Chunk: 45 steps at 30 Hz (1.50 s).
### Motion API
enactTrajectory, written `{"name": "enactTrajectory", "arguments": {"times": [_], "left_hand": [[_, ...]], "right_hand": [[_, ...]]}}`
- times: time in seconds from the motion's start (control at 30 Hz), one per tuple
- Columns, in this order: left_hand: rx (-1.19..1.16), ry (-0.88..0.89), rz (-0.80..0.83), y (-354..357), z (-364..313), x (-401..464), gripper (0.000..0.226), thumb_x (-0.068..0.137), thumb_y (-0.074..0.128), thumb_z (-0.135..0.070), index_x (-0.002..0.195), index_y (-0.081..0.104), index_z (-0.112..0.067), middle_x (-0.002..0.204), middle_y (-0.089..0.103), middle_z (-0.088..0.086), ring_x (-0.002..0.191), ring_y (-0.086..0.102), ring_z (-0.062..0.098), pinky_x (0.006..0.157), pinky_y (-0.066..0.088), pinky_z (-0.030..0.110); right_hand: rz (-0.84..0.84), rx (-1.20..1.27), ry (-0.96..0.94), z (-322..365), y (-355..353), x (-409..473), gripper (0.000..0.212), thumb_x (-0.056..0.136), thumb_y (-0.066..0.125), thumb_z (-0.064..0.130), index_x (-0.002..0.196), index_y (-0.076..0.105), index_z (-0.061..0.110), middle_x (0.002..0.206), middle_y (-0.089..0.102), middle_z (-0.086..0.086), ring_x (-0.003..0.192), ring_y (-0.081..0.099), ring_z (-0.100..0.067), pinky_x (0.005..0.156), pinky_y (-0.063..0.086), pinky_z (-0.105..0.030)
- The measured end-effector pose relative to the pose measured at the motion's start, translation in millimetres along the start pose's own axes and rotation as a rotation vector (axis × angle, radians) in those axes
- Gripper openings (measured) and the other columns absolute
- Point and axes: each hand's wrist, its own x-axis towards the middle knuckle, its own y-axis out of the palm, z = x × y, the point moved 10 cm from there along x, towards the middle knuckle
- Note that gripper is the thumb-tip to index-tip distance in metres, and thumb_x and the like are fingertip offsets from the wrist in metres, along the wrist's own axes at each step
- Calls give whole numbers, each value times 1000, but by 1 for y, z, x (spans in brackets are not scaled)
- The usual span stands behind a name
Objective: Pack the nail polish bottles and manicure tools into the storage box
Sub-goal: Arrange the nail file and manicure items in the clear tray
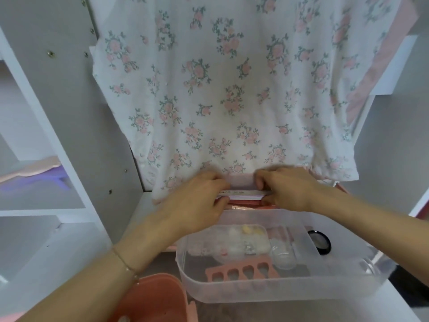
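Pale nail files point(241, 193), stacked, are pinched at each end by the left hand point(199, 201) and right hand point(285, 189), just beyond the clear tray point(278, 291). Best squared level between the fingertips, then lowered flat.

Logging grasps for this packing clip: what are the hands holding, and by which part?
Both hold a flat stack of nail files: left hand at its left end, right hand at its right end.

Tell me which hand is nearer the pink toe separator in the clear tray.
Left. The left hand sits up and left of the toe separator; the right hand is farther, up and right. Both hold the nail files.
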Motion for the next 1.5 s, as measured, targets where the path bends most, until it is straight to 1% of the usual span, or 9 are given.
{"name": "enactTrajectory", "arguments": {"times": [0.13, 0.33, 0.53, 0.63, 0.77, 1.03, 1.2, 1.4, 1.5], "left_hand": [[-19, -8, 85, 18, 0, 12, 28, 94, 43, -26, 111, 64, -19, 112, 56, -2, 103, 52, 14, 91, 43, 34], [-11, -25, 42, 13, 10, 12, 25, 91, 50, -29, 112, 63, -22, 112, 46, -5, 104, 47, 11, 89, 44, 30], [348, -43, 30, 9, 17, 20, 22, 87, 51, -27, 108, 59, -25, 114, 55, -4, 113, 47, 18, 90, 32, 30], [455, -55, 26, 9, 19, 22, 29, 84, 57, -31, 112, 56, -23, 119, 52, -2, 115, 43, 20, 91, 32, 32], [421, -50, 4, 5, 24, 20, 38, 82, 61, -32, 117, 50, -24, 118, 46, -3, 114, 39, 17, 83, 36, 27], [437, -37, 18, 4, 23, 23, 42, 80, 65, -31, 117, 48, -21, 117, 45, -3, 110, 41, 17, 68, 31, 24], [459, -49, 8, 4, 24, 21, 39, 81, 64, -34, 114, 48, -20, 117, 44, -3, 109, 41, 17, 65, 31, 24], [464, -41, -14, 2, 24, 19, 39, 80, 64, -34, 113, 49, -20, 116, 44, -2, 107, 42, 17, 62, 31, 24], [443, -60, -13, -1, 30, 17, 42, 78, 66, -37, 111, 48, -20, 115, 42, -3, 106, 42, 17, 62, 32, 24]], "right_hand": [[31, 46, 18, -1, 4, 2, 23, 78, 63, 34, 85, 43, 25, 96, 52, 7, 89, 46, -14, 65, 35, -29], [-54, 291, 103, -22, -2, -18, 31, 82, 65, 29, 110, 56, 19, 118, 53, 5, 105, 49, -13, 91, 43, -34], [165, 215, 403, -62, 22, -37, 39, 83, 63, 36, 108, 57, 7, 101, 55, 0, 101, 50, -19, 79, 41, -28], [191, 296, 430, -59, 28, -29, 33, 82, 64, 24, 100, 62, -4, 100, 65, -17, 90, 59, -25, 79, 47, -34], [106, 381, 469, -58, 27, -23, 28, 79, 65, 15, 99, 60, -4, 96, 65, -18, 78, 56, -24, 59, 42, -27], [-28, 488, 460, -53, 23, -25, 32, 78, 71, 20, 93, 59, -6, 88, 67, -20, 80, 61, -30, 64, 40, -29], [-49, 480, 498, -59, 23, -27, 32, 80, 69, 24, 100, 59, 2, 89, 62, -10, 78, 54, -20, 65, 38, -26], [-59, 613, 505, -59, 24, -27, 28, 79, 65, 10, 91, 62, -15, 80, 61, -29, 68, 54, -25, 59, 40, -28], [-32, 822, 526, -57, 28, -28, 12, 79, 63, -1, 78, 62, -13, 73, 59, -23, 65, 54, -18, 59, 45, -23]]}}
